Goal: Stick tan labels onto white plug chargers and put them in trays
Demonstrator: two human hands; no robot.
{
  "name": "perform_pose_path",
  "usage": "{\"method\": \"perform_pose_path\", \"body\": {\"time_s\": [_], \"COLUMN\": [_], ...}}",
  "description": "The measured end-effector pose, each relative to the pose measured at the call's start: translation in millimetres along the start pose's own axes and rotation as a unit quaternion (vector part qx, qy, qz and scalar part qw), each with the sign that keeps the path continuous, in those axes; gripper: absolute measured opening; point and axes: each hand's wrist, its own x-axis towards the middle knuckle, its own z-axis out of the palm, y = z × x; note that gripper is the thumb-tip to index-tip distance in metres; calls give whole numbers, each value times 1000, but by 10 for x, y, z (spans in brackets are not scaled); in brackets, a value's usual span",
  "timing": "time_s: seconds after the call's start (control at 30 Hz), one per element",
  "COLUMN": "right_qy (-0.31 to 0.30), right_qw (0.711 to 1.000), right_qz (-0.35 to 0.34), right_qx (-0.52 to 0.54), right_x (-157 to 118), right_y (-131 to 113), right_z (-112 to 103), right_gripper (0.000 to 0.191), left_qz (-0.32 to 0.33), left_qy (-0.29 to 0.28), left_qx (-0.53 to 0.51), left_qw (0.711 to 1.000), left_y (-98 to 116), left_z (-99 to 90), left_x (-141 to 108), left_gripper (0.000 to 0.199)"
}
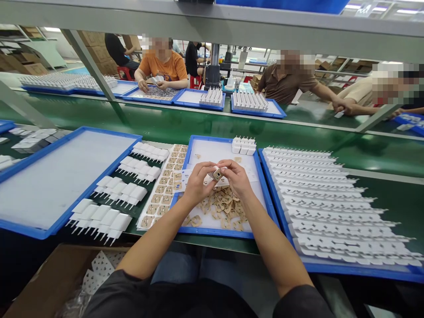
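Both hands meet above a blue-rimmed tray (190, 150) in front of me. Between their fingertips is a small white plug adapter (217, 174) with a tan face and a dark slot turned toward me. My left hand (199, 183) pinches it from the left, and my right hand (236, 176) grips its right side. Under the hands lies a heap of tan die-cut pieces (225, 205). A white sheet (180, 181) with tan pieces lies by my left hand. Several white plug adapters (244, 145) stand pins up in the tray's far right corner.
Left of the tray lie sheets of tan labels (162, 190) and rows of white plug adapters (102, 216). A blue-rimmed tray (49, 176) is farther left. On the right, another tray holds many adapters (324, 207). A metal beam (212, 24) crosses above; co-workers (165, 66) sit across the line.
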Motion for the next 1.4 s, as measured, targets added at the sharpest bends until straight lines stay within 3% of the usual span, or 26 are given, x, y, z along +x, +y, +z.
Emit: {"method": "perform_pose_path", "body": {"time_s": [0.3,0.47,0.6,0.73,0.8,0.97,1.1,1.2,1.3,1.4], "right_qy": [13,0,-4,-8,-3,-5,-24,-51,-125,-246], "right_qw": [1000,999,977,933,929,926,915,936,969,959], "right_qz": [-7,9,-95,-195,-202,-196,-209,-181,-109,15], "right_qx": [-13,-50,-191,-304,-311,-324,-345,-298,-181,-139], "right_x": [4,5,-31,-40,-24,7,-19,-47,-59,-49], "right_y": [10,-23,-148,-222,-215,-146,-153,-219,-303,-344], "right_z": [-8,-59,-53,-56,-74,-100,-67,-61,-111,-181], "right_gripper": [5,14,14,10,9,10,8,11,16,20], "left_qz": [22,-15,-42,-135,-149,-107,-148,-186,-228,-255], "left_qy": [-14,-9,-26,-24,-20,-37,-49,-42,-19,6], "left_qx": [8,-31,-52,-91,-98,-92,-110,-131,-138,-122], "left_qw": [1000,999,997,986,984,989,982,973,964,959], "left_y": [-5,7,-5,-50,-71,-67,-34,-47,-112,-180], "left_z": [0,-9,-6,-18,-28,-28,-22,-34,-56,-68], "left_x": [0,8,7,19,28,29,28,36,44,53], "left_gripper": [38,38,36,34,32,34,34,34,35,35]}}
